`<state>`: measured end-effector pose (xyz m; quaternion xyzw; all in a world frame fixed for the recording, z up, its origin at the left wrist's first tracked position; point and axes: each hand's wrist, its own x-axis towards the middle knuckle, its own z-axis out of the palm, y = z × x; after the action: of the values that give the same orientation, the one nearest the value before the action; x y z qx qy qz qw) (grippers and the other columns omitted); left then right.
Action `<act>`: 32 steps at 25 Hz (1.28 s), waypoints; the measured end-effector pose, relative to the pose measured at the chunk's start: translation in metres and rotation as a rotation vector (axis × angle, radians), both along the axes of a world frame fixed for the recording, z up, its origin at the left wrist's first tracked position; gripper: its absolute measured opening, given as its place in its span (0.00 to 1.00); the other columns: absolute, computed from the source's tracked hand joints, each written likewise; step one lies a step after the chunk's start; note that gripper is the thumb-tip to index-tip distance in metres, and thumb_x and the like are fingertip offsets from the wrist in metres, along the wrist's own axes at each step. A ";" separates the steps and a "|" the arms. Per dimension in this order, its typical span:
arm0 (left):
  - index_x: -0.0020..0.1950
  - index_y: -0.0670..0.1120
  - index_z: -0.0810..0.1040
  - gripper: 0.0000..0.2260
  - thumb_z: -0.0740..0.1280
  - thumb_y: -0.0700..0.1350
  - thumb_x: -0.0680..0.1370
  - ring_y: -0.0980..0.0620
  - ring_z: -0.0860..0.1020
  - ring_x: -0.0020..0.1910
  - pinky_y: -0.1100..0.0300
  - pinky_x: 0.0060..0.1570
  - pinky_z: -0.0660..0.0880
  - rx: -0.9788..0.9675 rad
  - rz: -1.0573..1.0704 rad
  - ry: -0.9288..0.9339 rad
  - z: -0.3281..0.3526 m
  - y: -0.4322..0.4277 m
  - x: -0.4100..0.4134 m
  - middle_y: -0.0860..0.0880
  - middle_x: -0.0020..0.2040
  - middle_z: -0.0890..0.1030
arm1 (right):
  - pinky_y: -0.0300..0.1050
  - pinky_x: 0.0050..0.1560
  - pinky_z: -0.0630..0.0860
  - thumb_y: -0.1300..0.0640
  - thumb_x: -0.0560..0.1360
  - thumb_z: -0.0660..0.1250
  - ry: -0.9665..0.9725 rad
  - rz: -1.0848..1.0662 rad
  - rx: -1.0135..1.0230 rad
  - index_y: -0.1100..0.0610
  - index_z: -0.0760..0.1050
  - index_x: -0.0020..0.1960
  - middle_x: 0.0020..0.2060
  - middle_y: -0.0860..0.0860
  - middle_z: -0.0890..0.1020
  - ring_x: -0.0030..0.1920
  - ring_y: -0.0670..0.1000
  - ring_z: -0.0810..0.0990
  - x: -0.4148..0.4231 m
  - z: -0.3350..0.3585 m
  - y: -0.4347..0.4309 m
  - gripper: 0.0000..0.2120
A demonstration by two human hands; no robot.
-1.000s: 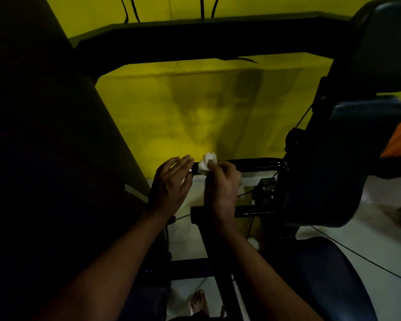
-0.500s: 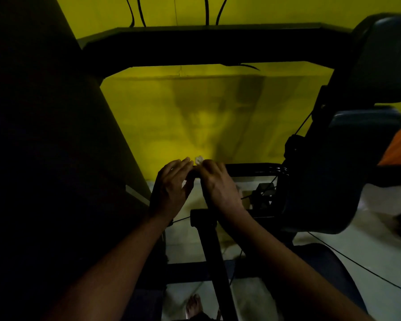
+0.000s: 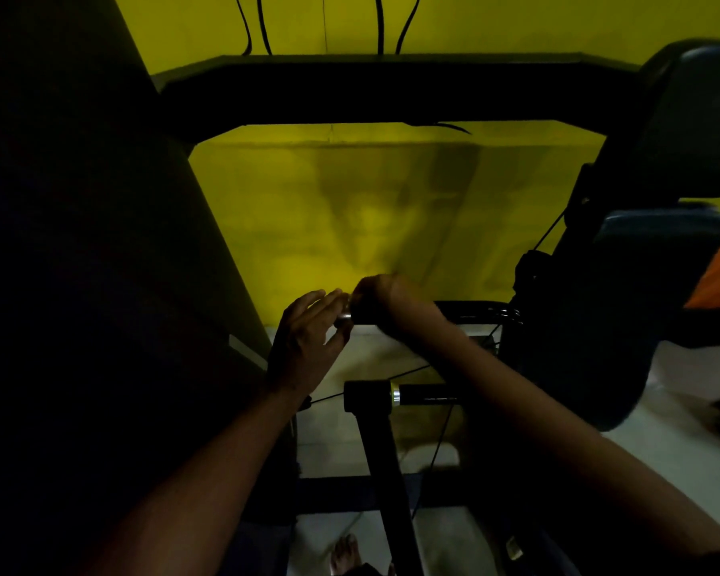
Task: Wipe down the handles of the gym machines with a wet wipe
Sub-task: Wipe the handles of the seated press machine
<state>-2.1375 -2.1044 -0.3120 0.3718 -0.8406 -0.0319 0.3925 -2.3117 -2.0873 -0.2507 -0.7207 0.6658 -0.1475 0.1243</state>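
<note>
A black horizontal machine handle (image 3: 466,311) runs right from a small metal end cap (image 3: 344,315) toward the machine frame. My right hand (image 3: 385,299) curls over the top of the handle near its left end. The wet wipe is hidden under that hand. My left hand (image 3: 308,342) is at the handle's left tip, fingers straight, fingertips touching the end cap. A second, lower black handle (image 3: 375,397) with a silver ring sits below, untouched.
A dark panel (image 3: 100,284) fills the left side. A black frame bar (image 3: 391,89) crosses overhead before a yellow wall (image 3: 350,209). Dark padded machine parts (image 3: 624,284) crowd the right. Thin cables hang near the handles. Pale floor and a bare foot (image 3: 344,555) show below.
My right hand has rolled over the top of the handle, hiding the white wipe that showed a second ago. The left hand stayed at the handle's tip. The view tilted slightly downward.
</note>
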 end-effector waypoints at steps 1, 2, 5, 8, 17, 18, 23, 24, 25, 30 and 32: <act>0.62 0.42 0.81 0.17 0.65 0.48 0.77 0.48 0.74 0.62 0.54 0.58 0.73 0.002 -0.002 0.010 0.001 0.000 0.000 0.47 0.60 0.83 | 0.54 0.46 0.79 0.54 0.77 0.69 -0.027 -0.041 0.082 0.64 0.81 0.48 0.42 0.58 0.82 0.43 0.58 0.81 -0.008 0.004 -0.011 0.12; 0.62 0.42 0.81 0.17 0.65 0.49 0.77 0.49 0.74 0.62 0.55 0.58 0.73 0.005 0.000 0.015 0.002 0.000 -0.001 0.47 0.59 0.83 | 0.54 0.46 0.79 0.54 0.77 0.68 -0.043 -0.074 0.180 0.65 0.81 0.46 0.41 0.59 0.82 0.42 0.58 0.81 -0.016 0.010 -0.020 0.13; 0.62 0.43 0.81 0.17 0.64 0.49 0.77 0.49 0.73 0.62 0.54 0.57 0.73 0.005 0.014 0.001 0.002 0.003 0.000 0.47 0.59 0.83 | 0.54 0.47 0.80 0.54 0.76 0.68 -0.027 -0.013 0.280 0.64 0.81 0.42 0.40 0.60 0.83 0.41 0.58 0.81 -0.020 0.018 -0.030 0.12; 0.62 0.43 0.81 0.17 0.64 0.50 0.77 0.50 0.73 0.63 0.55 0.59 0.72 0.014 -0.001 -0.007 0.004 0.001 -0.001 0.48 0.60 0.82 | 0.49 0.41 0.77 0.50 0.74 0.72 0.114 0.083 0.382 0.50 0.77 0.29 0.30 0.50 0.78 0.33 0.49 0.77 -0.020 0.029 -0.023 0.15; 0.64 0.43 0.80 0.17 0.65 0.49 0.79 0.47 0.75 0.62 0.54 0.60 0.73 0.008 -0.017 0.001 -0.002 -0.003 0.000 0.47 0.62 0.81 | 0.45 0.36 0.71 0.59 0.75 0.66 0.131 -0.167 -0.520 0.59 0.79 0.59 0.44 0.53 0.80 0.40 0.55 0.76 0.032 -0.025 0.075 0.14; 0.63 0.43 0.80 0.17 0.65 0.49 0.78 0.47 0.75 0.62 0.54 0.60 0.73 0.020 -0.010 0.016 -0.002 -0.002 -0.001 0.47 0.62 0.81 | 0.42 0.36 0.70 0.62 0.73 0.69 -0.039 -0.289 -0.482 0.59 0.79 0.58 0.44 0.53 0.80 0.41 0.55 0.78 0.038 -0.036 0.082 0.14; 0.64 0.43 0.80 0.18 0.65 0.50 0.78 0.47 0.76 0.62 0.53 0.59 0.74 0.061 0.011 0.016 -0.002 0.003 -0.005 0.48 0.61 0.82 | 0.43 0.43 0.79 0.71 0.78 0.60 -2.057 -0.857 -0.194 0.60 0.73 0.55 0.45 0.58 0.80 0.42 0.52 0.82 0.069 -0.050 0.059 0.10; 0.64 0.44 0.80 0.18 0.65 0.50 0.78 0.47 0.76 0.62 0.52 0.59 0.74 0.070 0.011 0.003 -0.001 0.003 -0.004 0.48 0.62 0.81 | 0.44 0.46 0.79 0.72 0.77 0.59 -2.258 -0.820 -0.165 0.60 0.72 0.55 0.46 0.60 0.78 0.43 0.53 0.81 0.071 -0.054 0.049 0.11; 0.65 0.44 0.80 0.18 0.64 0.50 0.78 0.47 0.75 0.62 0.52 0.59 0.74 0.078 0.010 -0.007 0.000 0.003 -0.003 0.48 0.62 0.81 | 0.43 0.48 0.78 0.72 0.74 0.59 -2.357 -0.769 -0.138 0.62 0.71 0.54 0.46 0.61 0.77 0.43 0.53 0.79 0.074 -0.059 0.041 0.12; 0.65 0.44 0.80 0.18 0.64 0.50 0.78 0.47 0.75 0.61 0.52 0.59 0.74 0.064 0.014 -0.023 0.001 0.001 0.001 0.48 0.62 0.81 | 0.38 0.40 0.79 0.68 0.77 0.58 -2.561 -0.806 -0.164 0.60 0.73 0.56 0.51 0.60 0.77 0.46 0.52 0.79 0.072 -0.054 0.036 0.10; 0.65 0.44 0.80 0.18 0.63 0.50 0.79 0.47 0.75 0.62 0.53 0.59 0.74 0.068 0.023 -0.031 0.000 0.002 0.001 0.47 0.63 0.81 | 0.43 0.47 0.79 0.67 0.82 0.53 -2.612 -0.896 -0.277 0.59 0.72 0.64 0.59 0.60 0.79 0.57 0.54 0.80 0.064 -0.045 0.034 0.15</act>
<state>-2.1361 -2.1021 -0.3119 0.3951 -0.8407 -0.0503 0.3668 -2.2474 -2.0532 -0.2961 0.2044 0.2203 -0.7987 0.5213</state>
